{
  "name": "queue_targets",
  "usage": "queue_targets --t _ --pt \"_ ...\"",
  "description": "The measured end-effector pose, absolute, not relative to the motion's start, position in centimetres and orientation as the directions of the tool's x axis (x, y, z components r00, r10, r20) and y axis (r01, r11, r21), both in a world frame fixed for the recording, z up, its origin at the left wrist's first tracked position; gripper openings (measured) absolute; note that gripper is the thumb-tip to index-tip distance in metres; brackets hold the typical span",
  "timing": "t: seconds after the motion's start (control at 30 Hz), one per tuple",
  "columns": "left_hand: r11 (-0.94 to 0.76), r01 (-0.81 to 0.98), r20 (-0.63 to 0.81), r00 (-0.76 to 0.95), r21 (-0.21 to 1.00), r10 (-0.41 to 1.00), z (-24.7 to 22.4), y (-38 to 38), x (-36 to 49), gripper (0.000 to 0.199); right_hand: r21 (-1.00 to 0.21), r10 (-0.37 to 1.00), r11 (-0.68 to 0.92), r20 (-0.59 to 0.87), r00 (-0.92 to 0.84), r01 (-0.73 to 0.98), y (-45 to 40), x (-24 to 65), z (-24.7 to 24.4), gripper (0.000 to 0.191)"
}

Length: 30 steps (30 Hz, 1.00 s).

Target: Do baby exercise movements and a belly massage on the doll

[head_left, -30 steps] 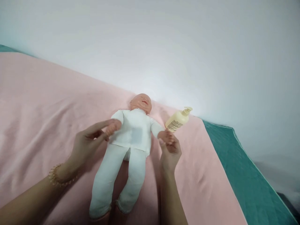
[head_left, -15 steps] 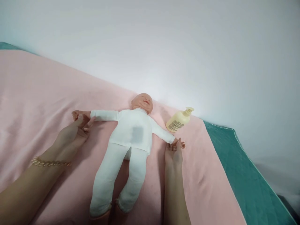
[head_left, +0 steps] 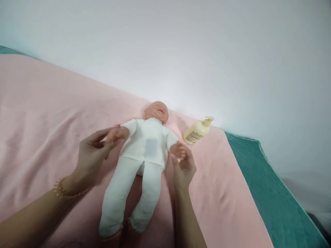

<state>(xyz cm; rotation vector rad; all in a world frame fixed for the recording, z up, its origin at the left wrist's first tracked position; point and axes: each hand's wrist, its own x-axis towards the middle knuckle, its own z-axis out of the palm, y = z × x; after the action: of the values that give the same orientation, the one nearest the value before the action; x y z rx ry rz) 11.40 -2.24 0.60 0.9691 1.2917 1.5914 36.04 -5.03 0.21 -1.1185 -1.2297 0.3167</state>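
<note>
A baby doll (head_left: 144, 144) in a white top and trousers lies on its back on a pink blanket (head_left: 64, 113), its head toward the wall. Between its fingers my left hand (head_left: 94, 151), with a beaded bracelet at the wrist, grips the doll's forearm near its hand on the left side. On the right, my right hand (head_left: 184, 168) is closed around the doll's other forearm. Both doll arms are lifted and bent up toward me, so its hands look large in front of its sleeves. A grey patch shows on the doll's chest.
A pale yellow pump bottle (head_left: 197, 132) stands on the blanket to the right of the doll, close to the doll's raised arm. Green cloth (head_left: 263, 182) shows past the blanket's right edge. A white wall (head_left: 181, 51) rises behind.
Both hands have brought the doll's arms from stretched out sideways on the blanket up and inward toward its body. The doll's trunk, its legs and the bottle have stayed in place.
</note>
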Motion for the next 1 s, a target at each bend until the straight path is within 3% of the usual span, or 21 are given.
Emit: queue_targets --t 0.07,0.17,0.3,0.53,0.67,0.77,0.9,1.0 --pt "-0.124 -0.053 0.109 -0.225 0.991 0.968 0.3 -3.0 12.2 0.039 -0.636 0.725 0.572 0.688 0.044 0.518 -5.1 35.7 -0.3 0.033" --pt "-0.269 0.080 0.273 -0.041 0.960 0.961 -0.2 -3.2 12.7 0.029 -0.425 0.699 0.643 0.665 -0.262 0.638 -4.8 35.3 -0.7 0.035" --pt "-0.484 0.164 0.469 0.122 0.860 0.875 -0.5 -2.8 12.5 0.020 -0.329 0.700 0.634 0.629 -0.338 0.700 -4.6 35.1 -0.6 0.036" --pt "-0.604 0.175 0.556 0.255 0.778 0.791 -0.4 -2.4 12.3 0.021 -0.251 0.694 0.638 0.598 -0.402 0.728 -4.7 34.8 -0.3 0.035" --pt "-0.634 0.188 0.578 0.280 0.750 0.767 -0.3 -2.5 12.2 0.020 -0.300 0.714 0.637 0.578 -0.396 0.710 -4.8 34.8 -0.3 0.037" --pt "-0.517 0.160 0.488 0.191 0.841 0.852 -0.1 -2.8 12.4 0.019 -0.433 0.737 0.634 0.590 -0.331 0.640 -4.9 35.2 -0.4 0.039" --pt "-0.187 0.008 0.185 -0.162 0.982 0.969 0.5 -2.7 11.9 0.038 -0.796 0.855 0.489 0.519 -0.016 0.357 -4.8 36.5 0.1 0.036" --pt "-0.138 -0.124 0.093 -0.314 0.983 0.945 -0.1 -1.1 10.2 0.039 -0.934 0.891 0.354 0.349 0.290 0.036 -4.4 38.0 0.6 0.037"
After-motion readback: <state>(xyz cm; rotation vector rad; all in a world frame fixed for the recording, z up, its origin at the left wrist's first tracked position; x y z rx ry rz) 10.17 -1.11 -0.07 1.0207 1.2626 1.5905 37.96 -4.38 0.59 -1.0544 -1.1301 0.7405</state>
